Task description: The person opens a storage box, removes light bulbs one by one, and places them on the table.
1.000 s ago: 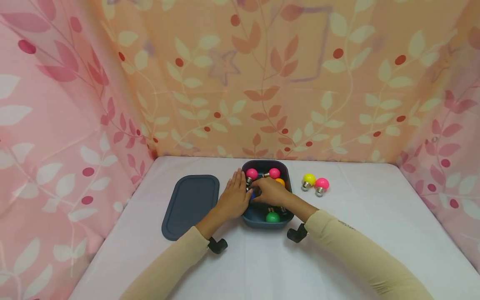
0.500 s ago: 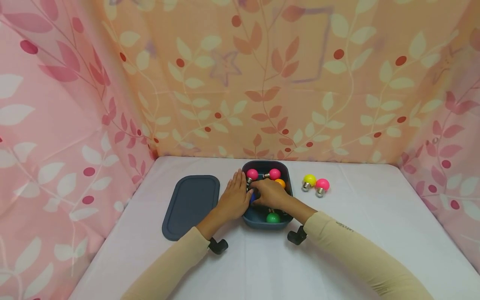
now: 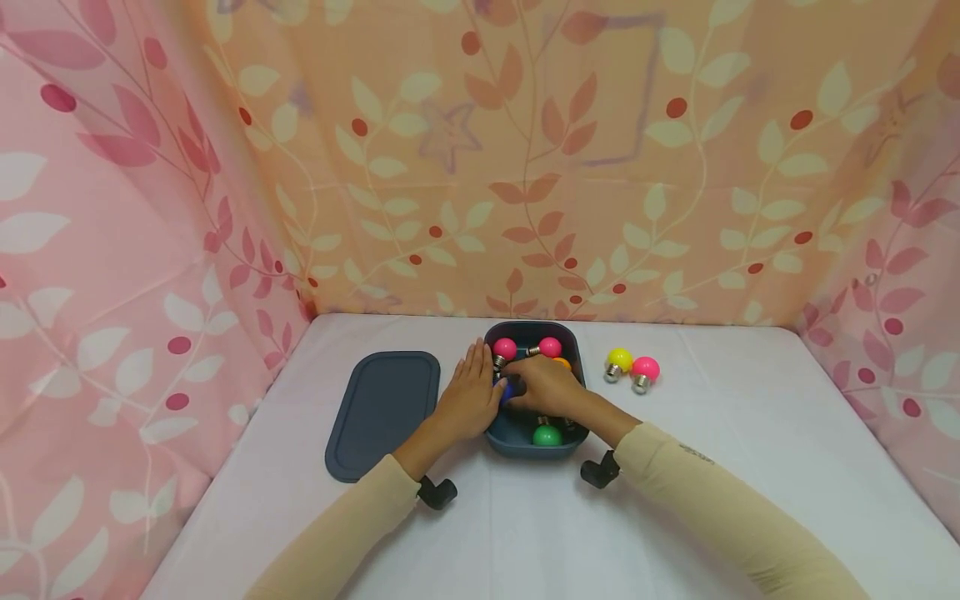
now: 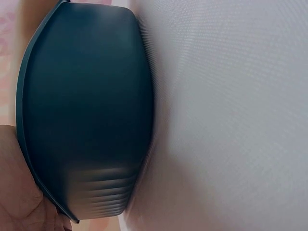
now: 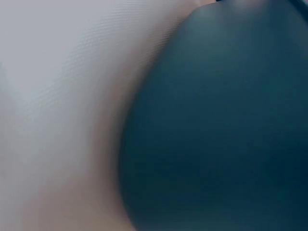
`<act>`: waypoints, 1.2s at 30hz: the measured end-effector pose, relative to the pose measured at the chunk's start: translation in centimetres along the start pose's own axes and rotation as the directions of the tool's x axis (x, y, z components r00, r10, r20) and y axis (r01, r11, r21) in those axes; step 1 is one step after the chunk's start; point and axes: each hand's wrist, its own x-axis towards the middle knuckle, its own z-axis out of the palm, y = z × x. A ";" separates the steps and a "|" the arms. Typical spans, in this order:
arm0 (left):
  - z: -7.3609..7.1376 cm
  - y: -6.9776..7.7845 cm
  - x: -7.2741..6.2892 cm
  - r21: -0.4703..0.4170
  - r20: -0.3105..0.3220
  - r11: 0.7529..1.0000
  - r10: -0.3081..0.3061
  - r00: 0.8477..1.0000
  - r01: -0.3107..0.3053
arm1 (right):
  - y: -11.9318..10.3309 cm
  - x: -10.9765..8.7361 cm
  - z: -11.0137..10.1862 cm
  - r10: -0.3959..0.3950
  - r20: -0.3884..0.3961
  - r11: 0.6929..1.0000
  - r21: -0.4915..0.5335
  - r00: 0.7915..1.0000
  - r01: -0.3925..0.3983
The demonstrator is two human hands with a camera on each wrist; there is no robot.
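Blue round light bulb (image 3: 507, 391) stays pinched in my right grip (image 3: 544, 386), inside the dark-blue plastic box's (image 3: 525, 450) left side; my flat left hand (image 3: 467, 400) braces it. Little has shifted; placement seems unfinished.

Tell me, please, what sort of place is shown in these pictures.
Probably a makeshift, curtained-off workspace: leaf-patterned curtains hang on three sides of a white-covered table, where a lidless container holds coloured light bulbs.

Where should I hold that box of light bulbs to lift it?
Probably grip the box under its rim, from the left and right sides together: that edge juts out slightly, the wall narrows downward, and several bulbs lie inside.
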 end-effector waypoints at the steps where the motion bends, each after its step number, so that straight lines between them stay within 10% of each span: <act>1: 0.0 0.0 0.0 0.003 0.002 1.000 0.000 1.000 0.000 | 0.1 -0.1 -0.2 0.001 -0.012 1.000 0.006 1.000 -0.001; 36: 0.1 0.1 0.0 -0.022 -0.008 1.000 -0.001 1.000 0.001 | 3.6 -8.9 -5.2 0.160 -0.314 0.967 0.241 0.936 -0.084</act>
